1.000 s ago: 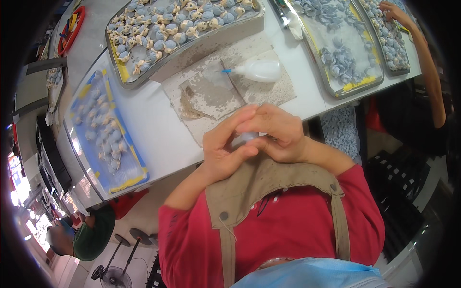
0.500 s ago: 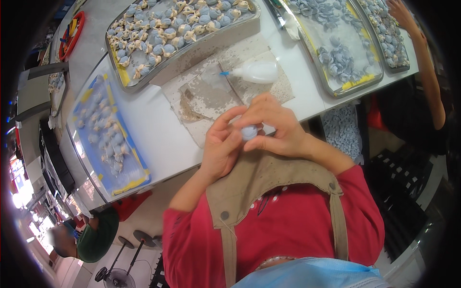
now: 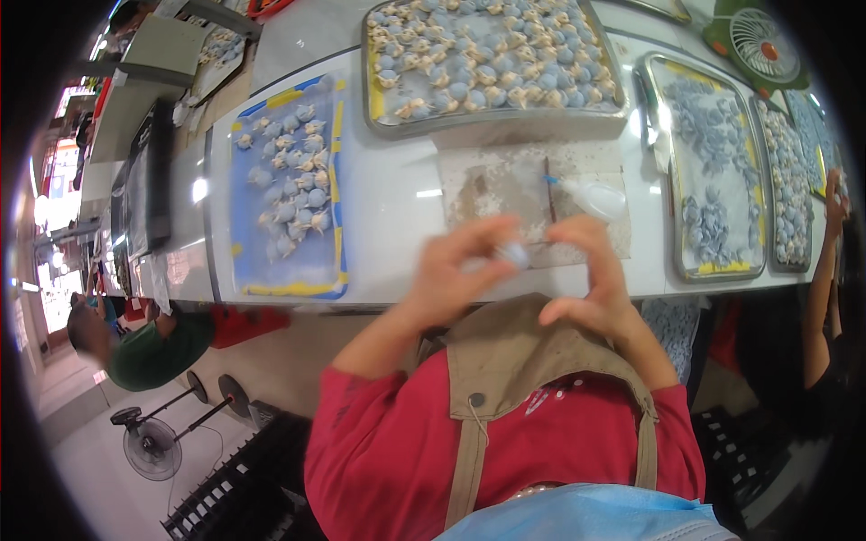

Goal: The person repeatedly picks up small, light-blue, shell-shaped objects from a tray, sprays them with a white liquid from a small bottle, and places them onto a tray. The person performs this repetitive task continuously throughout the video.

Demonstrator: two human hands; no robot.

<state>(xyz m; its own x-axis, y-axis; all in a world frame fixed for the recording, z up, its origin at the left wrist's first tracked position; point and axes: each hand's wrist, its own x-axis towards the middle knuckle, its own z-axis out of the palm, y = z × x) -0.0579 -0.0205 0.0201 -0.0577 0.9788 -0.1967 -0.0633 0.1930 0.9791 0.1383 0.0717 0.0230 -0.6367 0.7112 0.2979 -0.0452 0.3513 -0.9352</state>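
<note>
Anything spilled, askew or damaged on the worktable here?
The pale sheet beyond the left hand is blotched with dark stains, unlike the white tabletop; a white bottle lies on its side there. The blue piece that hand holds is too blurred to judge.

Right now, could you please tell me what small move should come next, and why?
Probably bring the left hand over the blue tray and lay the pale blue piece there: that hand alone pinches it, the right hand is open and apart from it, and the tray already bears similar-looking pieces.
</note>
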